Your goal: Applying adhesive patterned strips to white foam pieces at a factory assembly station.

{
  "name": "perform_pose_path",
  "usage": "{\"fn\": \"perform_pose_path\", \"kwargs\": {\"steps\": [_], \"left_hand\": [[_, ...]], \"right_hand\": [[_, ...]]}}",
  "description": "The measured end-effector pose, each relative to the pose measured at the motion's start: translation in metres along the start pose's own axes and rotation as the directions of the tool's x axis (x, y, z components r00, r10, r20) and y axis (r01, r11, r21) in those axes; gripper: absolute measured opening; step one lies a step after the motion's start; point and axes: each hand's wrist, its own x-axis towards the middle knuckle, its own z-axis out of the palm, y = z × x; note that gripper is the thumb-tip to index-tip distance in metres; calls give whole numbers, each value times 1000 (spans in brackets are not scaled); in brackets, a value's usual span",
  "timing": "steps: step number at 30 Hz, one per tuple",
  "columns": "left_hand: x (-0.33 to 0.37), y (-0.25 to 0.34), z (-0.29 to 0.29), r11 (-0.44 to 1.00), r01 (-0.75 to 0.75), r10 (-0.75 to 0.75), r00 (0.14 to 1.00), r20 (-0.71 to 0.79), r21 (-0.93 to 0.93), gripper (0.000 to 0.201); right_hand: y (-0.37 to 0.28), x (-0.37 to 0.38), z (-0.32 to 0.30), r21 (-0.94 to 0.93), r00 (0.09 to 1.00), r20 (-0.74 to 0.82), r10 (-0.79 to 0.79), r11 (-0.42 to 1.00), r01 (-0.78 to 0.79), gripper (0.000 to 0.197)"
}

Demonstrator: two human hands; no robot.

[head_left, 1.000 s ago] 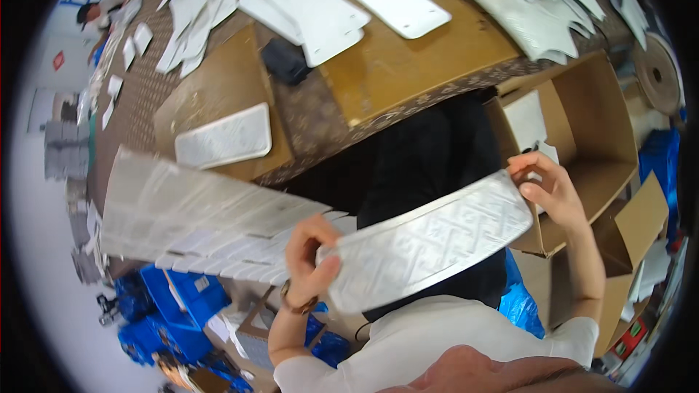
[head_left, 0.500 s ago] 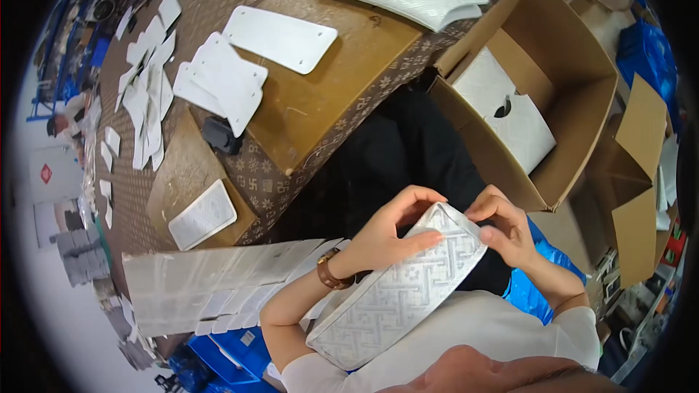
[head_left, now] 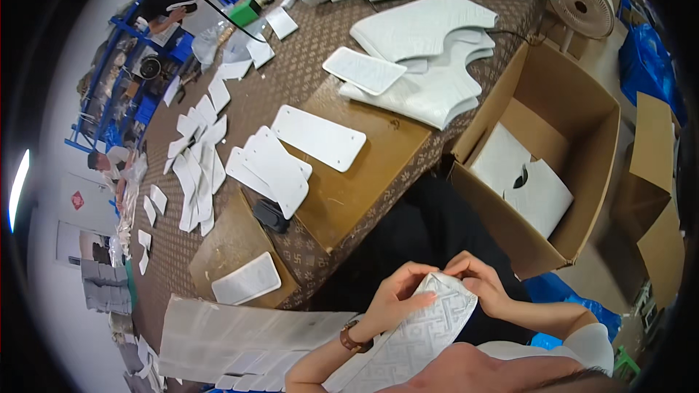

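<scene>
My left hand (head_left: 399, 297) grips one edge of a white padded fabric piece (head_left: 429, 326) embossed with a grey geometric pattern. Its thumb lies on the patterned face, while its other fingers curl behind the top edge. My right hand (head_left: 480, 285) pinches the same piece at its top right corner, thumb and fingers close together. The piece slants across my lap, and its lower end is partly hidden by my body. Nearest on the table are a rounded white pad (head_left: 247, 279) on a small brown board (head_left: 206, 263) and a small black block (head_left: 270, 215).
An open cardboard box (head_left: 535, 258) with white sheets (head_left: 526, 175) inside stands at right. White panels (head_left: 319, 137) lie on a larger brown board (head_left: 328, 212). Large white cut pieces (head_left: 429, 29) and a fan (head_left: 580, 6) are farther back. Two people (head_left: 164, 0) are at far left.
The view has tilted up, bringing more of the table and the people into sight. Both hands still hold the fabric piece at its top end; my right fingers have closed in tighter at the corner.
</scene>
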Motion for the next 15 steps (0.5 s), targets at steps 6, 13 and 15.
{"fn": "perform_pose_path", "kwargs": {"steps": [6, 13, 15], "left_hand": [[2, -21, -5, 987, 145, -148, 988, -40, -64, 41], [-4, -17, -16, 995, 89, -94, 992, -88, -53, 44], [-10, -20, -17, 996, 74, -79, 990, -113, -53, 44]], "right_hand": [[8, -9, -8, -39, 990, 15, 138, 990, -137, 26], [4, 5, 8, -51, 987, -38, 157, 986, -158, 27], [6, 7, 11, -74, 985, -16, 172, 982, -173, 26]]}}
